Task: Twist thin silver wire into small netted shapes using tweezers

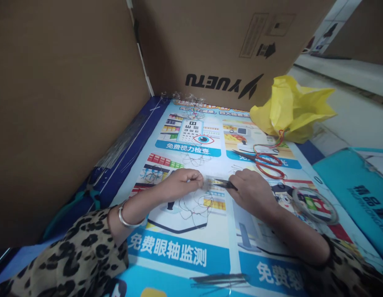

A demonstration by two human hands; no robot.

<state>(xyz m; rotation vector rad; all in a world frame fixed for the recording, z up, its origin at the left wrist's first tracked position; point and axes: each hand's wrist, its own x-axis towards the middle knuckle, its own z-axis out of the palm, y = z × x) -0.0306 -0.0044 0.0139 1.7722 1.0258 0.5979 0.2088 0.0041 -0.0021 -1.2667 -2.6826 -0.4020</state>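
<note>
My left hand is closed in a pinch on a piece of thin wire, part of a wire flower shape whose looping petals hang below the fingers. My right hand is wrapped around small needle-nose pliers. Their dark tips point left, at the wire by my left fingertips; the handles are hidden in my palm. Red-handled scissors lie just beyond my right hand. To its right rests a coil of clear wire. Another faint wire flower lies ahead of my left hand.
A printed poster covers the blue table. Cardboard walls rise at the back and left. A yellow bag stands at back right, a teal bag at right. Dark wire lengths lie in front; more wire flowers at the back.
</note>
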